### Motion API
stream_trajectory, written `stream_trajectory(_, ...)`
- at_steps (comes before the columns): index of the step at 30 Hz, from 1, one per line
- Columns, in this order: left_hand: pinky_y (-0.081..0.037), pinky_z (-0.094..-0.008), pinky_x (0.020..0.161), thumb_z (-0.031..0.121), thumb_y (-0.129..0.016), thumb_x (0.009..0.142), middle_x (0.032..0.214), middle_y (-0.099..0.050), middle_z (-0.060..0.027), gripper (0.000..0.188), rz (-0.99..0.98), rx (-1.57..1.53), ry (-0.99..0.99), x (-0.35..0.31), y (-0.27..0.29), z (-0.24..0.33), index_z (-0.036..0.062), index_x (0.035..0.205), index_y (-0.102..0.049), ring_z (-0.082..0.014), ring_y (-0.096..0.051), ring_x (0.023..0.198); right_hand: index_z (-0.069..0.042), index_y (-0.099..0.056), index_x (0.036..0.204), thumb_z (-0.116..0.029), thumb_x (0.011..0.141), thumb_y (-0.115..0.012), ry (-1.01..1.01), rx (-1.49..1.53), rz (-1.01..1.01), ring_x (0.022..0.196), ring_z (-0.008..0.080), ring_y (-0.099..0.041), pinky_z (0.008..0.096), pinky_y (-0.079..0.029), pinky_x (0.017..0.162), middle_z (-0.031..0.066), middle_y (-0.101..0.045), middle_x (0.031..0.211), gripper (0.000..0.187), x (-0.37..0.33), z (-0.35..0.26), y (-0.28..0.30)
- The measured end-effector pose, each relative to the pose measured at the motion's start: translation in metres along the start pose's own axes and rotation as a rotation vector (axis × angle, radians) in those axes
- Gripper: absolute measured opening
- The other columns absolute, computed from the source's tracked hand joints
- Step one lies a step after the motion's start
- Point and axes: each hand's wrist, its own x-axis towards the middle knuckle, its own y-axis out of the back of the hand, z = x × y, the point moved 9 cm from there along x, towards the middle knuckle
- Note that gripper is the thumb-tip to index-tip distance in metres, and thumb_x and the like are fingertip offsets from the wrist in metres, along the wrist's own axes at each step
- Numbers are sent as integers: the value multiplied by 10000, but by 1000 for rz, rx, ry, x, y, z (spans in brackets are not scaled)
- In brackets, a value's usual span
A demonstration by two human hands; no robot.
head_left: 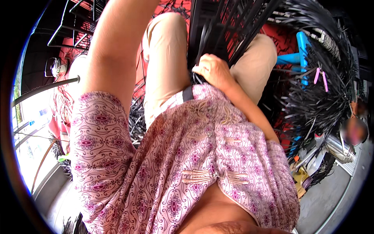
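My right hand [215, 72] rests between my knees with its fingers curled round the lower ends of black strips [199, 78], partly hidden by the fingers. Above it stands a dark frame-like piece [210, 37] with long black strips running up from it, leaning between my legs. My left arm [113, 58] reaches up past the top edge, so the left hand lies outside the picture.
A large heap of black strips [307, 101] lies at right, with a pink-handled tool [321, 80] on it and a blue plastic frame [300, 50] beside it. A metal cylinder [339, 148] sits lower right. Black wire racks [74, 27] stand upper left, over red flooring.
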Motion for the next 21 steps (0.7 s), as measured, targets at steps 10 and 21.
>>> stream_trajectory(10,-519,-384,672,337,-737,922,739,-720,-130,350,-49,-100,259,-53,-21,26,-11,895,-757,-260,-677,690,51,-695,910,-59,918,-746,-75,756,240,812,129,-676,265,-529,750,77,-691,867,121,12,-63,117)
stream_trajectory(21,-492,-357,823,529,-268,1092,794,-691,-121,775,-43,-306,41,-100,-30,30,-57,860,-719,-241,-638,785,13,-760,996,-96,935,-742,67,563,647,713,73,-660,213,-493,618,45,-753,857,127,52,-107,232)
